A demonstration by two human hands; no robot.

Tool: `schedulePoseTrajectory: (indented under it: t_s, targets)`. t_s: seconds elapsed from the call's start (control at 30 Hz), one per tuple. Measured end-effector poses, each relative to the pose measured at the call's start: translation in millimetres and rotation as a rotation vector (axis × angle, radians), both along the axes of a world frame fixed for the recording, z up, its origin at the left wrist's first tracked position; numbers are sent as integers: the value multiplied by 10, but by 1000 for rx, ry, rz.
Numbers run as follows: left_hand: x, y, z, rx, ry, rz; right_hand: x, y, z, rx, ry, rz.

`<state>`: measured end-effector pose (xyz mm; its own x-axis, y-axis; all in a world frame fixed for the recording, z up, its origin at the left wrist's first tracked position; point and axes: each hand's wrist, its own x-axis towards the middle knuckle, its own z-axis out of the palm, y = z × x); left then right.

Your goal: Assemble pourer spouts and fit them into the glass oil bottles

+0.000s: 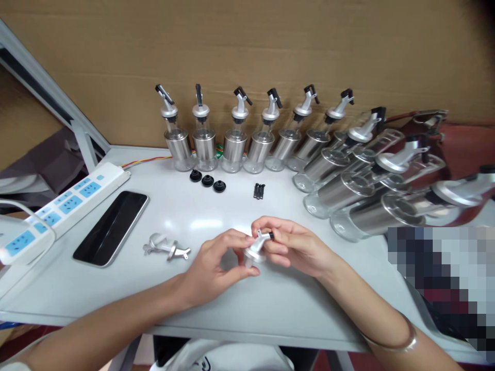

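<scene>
My left hand [218, 263] is closed around the base of a silver pour spout [254, 254], thumb below and fingers above. The fingers of my right hand [296, 245] pinch the small black tip [271, 235] at the spout's upper end. To the left of my left hand, more silver pour spouts [178, 251] lie loose on the white table [216, 314]. Beyond my hands sit three round black stoppers [208, 180] in a row. Three thin black levers [259, 191] lie side by side to their right.
Glass and steel oil bottles [204, 144] with spouts fitted line the back and curve down the right side. On the left are a black phone [111, 228] and a white power strip [69, 206]. A reddish-brown bag [464, 144] rests behind the right-hand bottles.
</scene>
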<state>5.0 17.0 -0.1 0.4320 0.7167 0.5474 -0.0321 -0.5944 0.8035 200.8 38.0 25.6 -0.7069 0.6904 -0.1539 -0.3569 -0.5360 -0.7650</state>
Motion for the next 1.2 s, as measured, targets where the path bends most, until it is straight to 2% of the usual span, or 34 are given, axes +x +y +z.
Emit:
schedulePoseTrajectory:
  t_s: [0.2, 0.37, 0.43, 0.57, 0.77, 0.87, 0.93, 1.2]
  targets:
    - [-8, 5, 6, 63, 54, 25, 2, 7, -20, -2, 32, 17]
    - [-142, 157, 159, 329, 321, 16, 17, 13, -20, 2, 71, 8]
    - [-202, 230, 229, 322, 400, 112, 19, 9, 1, 15, 86, -15]
    - [-269, 394, 324, 235, 589, 418, 22, 6, 65, 35, 58, -98]
    - [-227, 739, 493, 324, 976, 619, 19, 7, 107, 15, 63, -281]
    - [-177, 913, 528, 357, 1235, 558, 6, 1, 110, 32, 54, -289]
    - [-160, 1002, 509, 364, 1298, 495, -2, -6, 117, 45, 34, -291]
    - [-151, 1140, 416, 282, 1260, 427, 0, -13, 130, 52, -10, -322]
